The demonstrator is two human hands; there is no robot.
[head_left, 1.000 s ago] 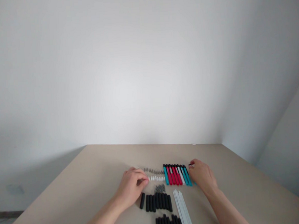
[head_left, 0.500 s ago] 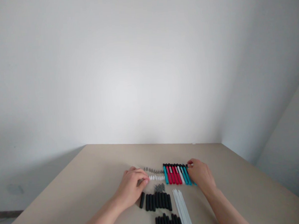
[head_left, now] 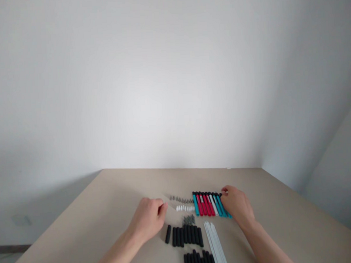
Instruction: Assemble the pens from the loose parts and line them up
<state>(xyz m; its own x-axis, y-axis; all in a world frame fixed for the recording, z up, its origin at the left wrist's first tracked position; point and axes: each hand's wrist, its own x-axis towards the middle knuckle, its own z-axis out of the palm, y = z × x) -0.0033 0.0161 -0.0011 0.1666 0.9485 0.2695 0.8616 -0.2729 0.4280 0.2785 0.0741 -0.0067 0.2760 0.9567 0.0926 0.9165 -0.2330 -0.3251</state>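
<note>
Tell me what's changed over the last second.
The left hand has drawn back leftward from the white pieces, its fingers curled; whether it took one is hidden. By the right hand, the end pen's cap has shifted left, nearer the other pens. The black tubes and white rods look unmoved.

Bare room is running along the far edge of the table [head_left: 128, 182], with the wall [head_left: 161, 88] rising just behind. More is opening toward the left edge, past the left hand [head_left: 147, 219], and the right edge, past the right hand [head_left: 237, 205]. Between them, pens [head_left: 203, 204], small white pieces [head_left: 185, 208] and small grey pieces [head_left: 189, 220] are blocking a low sideways pass. Nearer, black tubes [head_left: 186, 236] and white sticks [head_left: 216, 246] are lying in the way, a bare lane running right of the white sticks.
</note>
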